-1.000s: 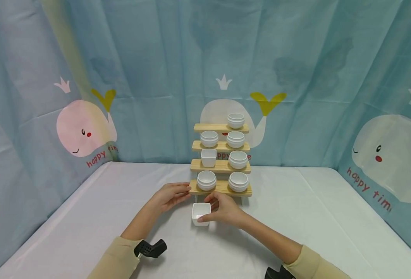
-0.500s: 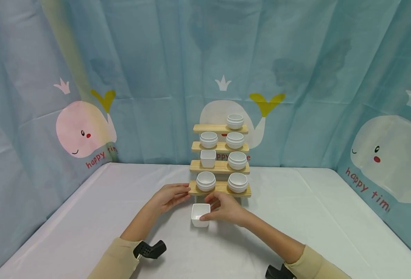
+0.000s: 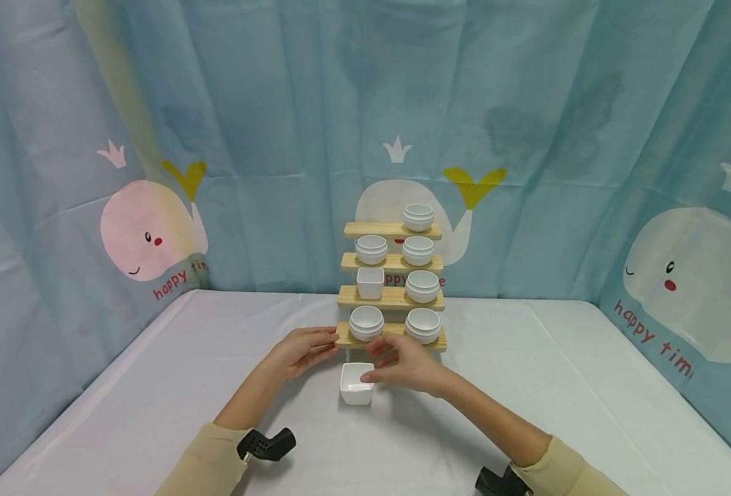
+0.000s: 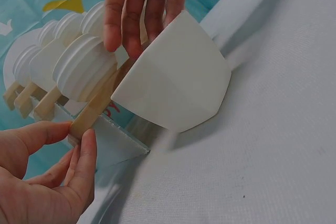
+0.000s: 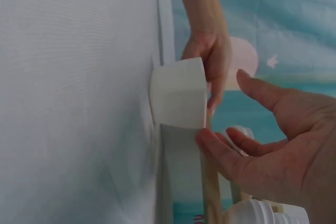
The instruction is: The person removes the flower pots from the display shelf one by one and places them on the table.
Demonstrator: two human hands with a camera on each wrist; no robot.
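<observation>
Against a pale-blue, whale-print fabric curtain (image 3: 278,103), the left hand (image 3: 303,350) pinches the end of the lowest pale wooden shelf (image 3: 344,331), probably steadying it. The right hand (image 3: 410,365), loosely spread, grips nothing beside the white, square, glossy bowl (image 3: 353,394) upright on the white cloth (image 3: 185,386).

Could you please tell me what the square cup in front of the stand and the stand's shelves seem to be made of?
Square cup: probably glazed ceramic, white and smooth with a slight gloss inside, though plastic could look similar.
Shelves: most likely wood or bamboo, smooth-finished, judging by the light tan colour and faint grain.
</observation>
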